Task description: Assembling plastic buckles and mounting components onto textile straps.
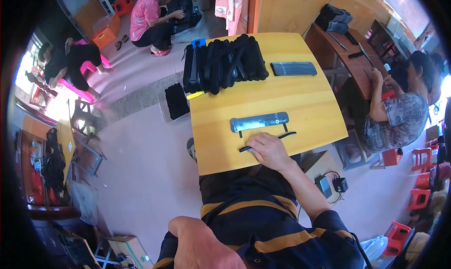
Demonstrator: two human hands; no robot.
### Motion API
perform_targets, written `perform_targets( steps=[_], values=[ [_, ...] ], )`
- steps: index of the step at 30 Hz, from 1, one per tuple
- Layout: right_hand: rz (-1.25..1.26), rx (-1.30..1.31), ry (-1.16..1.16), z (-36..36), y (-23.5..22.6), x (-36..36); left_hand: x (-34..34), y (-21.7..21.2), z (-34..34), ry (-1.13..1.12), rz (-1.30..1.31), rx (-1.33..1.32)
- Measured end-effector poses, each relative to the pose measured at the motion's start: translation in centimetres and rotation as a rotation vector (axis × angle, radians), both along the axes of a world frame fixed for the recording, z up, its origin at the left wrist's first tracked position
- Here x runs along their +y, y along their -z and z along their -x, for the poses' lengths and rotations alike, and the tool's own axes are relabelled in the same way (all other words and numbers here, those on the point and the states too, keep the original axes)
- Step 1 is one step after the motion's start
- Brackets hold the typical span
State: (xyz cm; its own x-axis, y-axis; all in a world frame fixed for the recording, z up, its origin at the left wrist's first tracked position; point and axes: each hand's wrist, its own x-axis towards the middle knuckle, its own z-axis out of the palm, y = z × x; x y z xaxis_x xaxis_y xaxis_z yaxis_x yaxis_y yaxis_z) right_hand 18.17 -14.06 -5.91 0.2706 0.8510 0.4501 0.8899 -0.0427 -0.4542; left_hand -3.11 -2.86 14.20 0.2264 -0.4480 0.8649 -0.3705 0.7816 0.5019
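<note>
Yellow wooden counter (305, 104) carried a big heap of black strips (225, 62) at the far edge, with a flat dark ribbed pack (294, 68) lying apart to its right. A yellow-handled tool (195, 95) stuck out at the counter's left edge. A tray of more black strips (176, 100) sat on the floor just left of the counter. Other people worked nearby: one crouched at far left, one in a pink top at the back, one seated at right by a brown desk (347, 57).

Nothing blocked the near part of the counter. A long grey flat pouch (259, 122) lay crosswise there. Just nearer, a thin black strip (282, 136) lay under the right hand (268, 150); the hand rested palm-down on it, fingers flat and spread narrow, pressing rather than gripping. The strip's ends showed on both sides of the hand.

Left hand (202, 245) was off the counter, low at the torso, grip loosely curled, holding nothing visible.
</note>
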Motion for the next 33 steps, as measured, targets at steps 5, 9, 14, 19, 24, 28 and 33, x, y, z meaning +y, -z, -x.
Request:
perform_targets(
  steps=[5,9,14,19,24,28,33],
  values=[
    [-0.038,0.000,0.031,0.0,0.7,-0.3,-1.8,-0.5,-0.1,-0.077,0.047,0.015],
    [-0.062,0.024,0.032,-0.2,1.3,-0.3,-1.9,0.4,-1.0,-0.137,-0.011,0.046],
    [-0.063,0.025,0.028,-0.1,0.9,-0.1,1.1,5.0,-2.7,0.255,-0.044,0.094],
    [-0.061,0.019,0.027,-0.3,1.0,-0.2,3.2,11.4,1.6,-0.125,-0.391,0.477],
    [-0.058,-0.017,0.091,-0.2,0.9,0.0,1.1,14.3,5.0,-0.612,-0.843,0.579],
    [-0.057,-0.006,0.106,-0.2,1.1,-0.1,4.2,14.1,5.5,-0.577,-0.842,0.540],
    [-0.080,-0.004,0.078,-0.3,1.4,0.1,9.0,15.2,5.0,-1.096,-1.014,0.832]
  ],
)
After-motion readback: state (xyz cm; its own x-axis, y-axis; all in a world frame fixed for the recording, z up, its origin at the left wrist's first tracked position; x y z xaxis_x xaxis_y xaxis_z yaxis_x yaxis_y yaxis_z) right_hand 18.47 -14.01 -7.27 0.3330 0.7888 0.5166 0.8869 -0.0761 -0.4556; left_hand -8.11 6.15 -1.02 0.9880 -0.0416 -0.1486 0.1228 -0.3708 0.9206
